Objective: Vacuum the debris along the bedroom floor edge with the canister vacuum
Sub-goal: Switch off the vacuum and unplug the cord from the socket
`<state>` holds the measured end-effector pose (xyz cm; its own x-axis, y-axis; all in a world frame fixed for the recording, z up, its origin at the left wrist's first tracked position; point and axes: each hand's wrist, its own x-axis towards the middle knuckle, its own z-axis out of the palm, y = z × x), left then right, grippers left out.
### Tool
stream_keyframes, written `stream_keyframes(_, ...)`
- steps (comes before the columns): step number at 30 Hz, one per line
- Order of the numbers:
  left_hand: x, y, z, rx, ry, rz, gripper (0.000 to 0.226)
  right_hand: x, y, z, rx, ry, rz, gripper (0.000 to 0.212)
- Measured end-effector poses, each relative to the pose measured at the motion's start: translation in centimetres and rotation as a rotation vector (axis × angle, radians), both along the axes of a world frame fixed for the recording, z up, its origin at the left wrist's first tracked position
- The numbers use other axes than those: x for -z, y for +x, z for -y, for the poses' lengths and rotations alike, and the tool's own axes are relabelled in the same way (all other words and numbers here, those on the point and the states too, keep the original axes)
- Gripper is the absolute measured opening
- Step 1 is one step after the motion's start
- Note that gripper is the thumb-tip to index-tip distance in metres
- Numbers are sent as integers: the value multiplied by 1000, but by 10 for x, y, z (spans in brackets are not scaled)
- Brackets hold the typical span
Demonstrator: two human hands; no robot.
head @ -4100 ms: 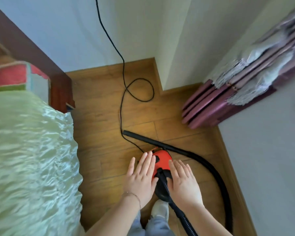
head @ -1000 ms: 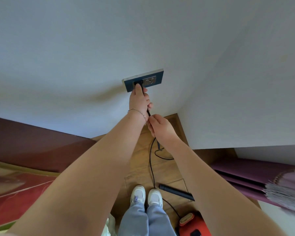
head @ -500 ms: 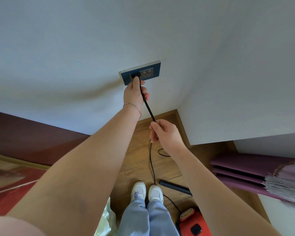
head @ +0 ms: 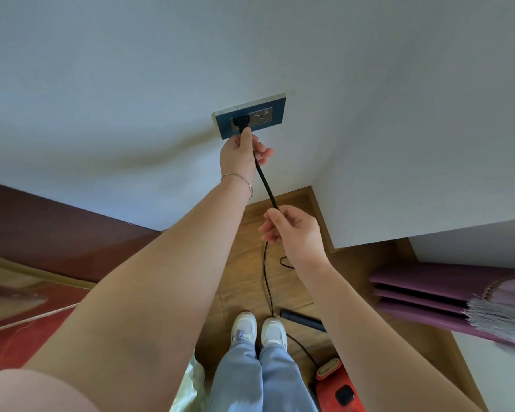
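A blue wall socket plate (head: 277,107) sits on the white wall, with a black plug (head: 241,121) seated in its left outlet. My left hand (head: 241,153) is raised to the plug, fingertips touching its base. The black power cord (head: 265,181) runs taut down from the plug to my right hand (head: 292,230), which pinches it. Below that hand the cord drops to the wooden floor and trails to the red canister vacuum (head: 338,388) at the bottom edge. The vacuum's black nozzle tube (head: 302,319) lies on the floor beside my feet.
A dark wooden headboard (head: 57,227) and red bedding (head: 27,328) fill the left side. Folded purple mats with grey fringe (head: 446,304) lean in the right corner. My white shoes (head: 259,328) stand on the narrow wooden floor strip (head: 244,281) between bed and wall.
I stood up from the vacuum on the floor and reached for the wall socket. Over the last second my right hand slid down the cord, away from the left hand at the plug.
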<state>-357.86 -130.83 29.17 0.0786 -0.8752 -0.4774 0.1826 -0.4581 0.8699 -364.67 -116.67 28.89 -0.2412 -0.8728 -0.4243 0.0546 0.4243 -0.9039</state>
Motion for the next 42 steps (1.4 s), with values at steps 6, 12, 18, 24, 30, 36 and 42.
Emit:
stream_keyframes(6,33,-9,-94,288,78,103,29,29,-14,-90,-17,318,-72,22)
stream_keyframes(12,28,-13,-106,181,132,-104,20,32,-37,-104,63,272,-103,16)
stream_keyframes(18,16,-17,-136,375,250,-117,13,28,-35,-146,239,286,-84,19)
stream_keyframes(24,36,-22,-171,563,360,-52,19,31,-42,-194,396,350,-89,22)
stream_keyframes(30,83,-26,-196,657,452,2,40,60,-27,-238,563,352,10,23)
stream_keyframes(36,188,-9,-226,695,571,304,26,132,-11,-271,560,388,26,27)
stream_keyframes(42,319,3,-238,644,563,505,22,232,3,-290,549,417,8,27)
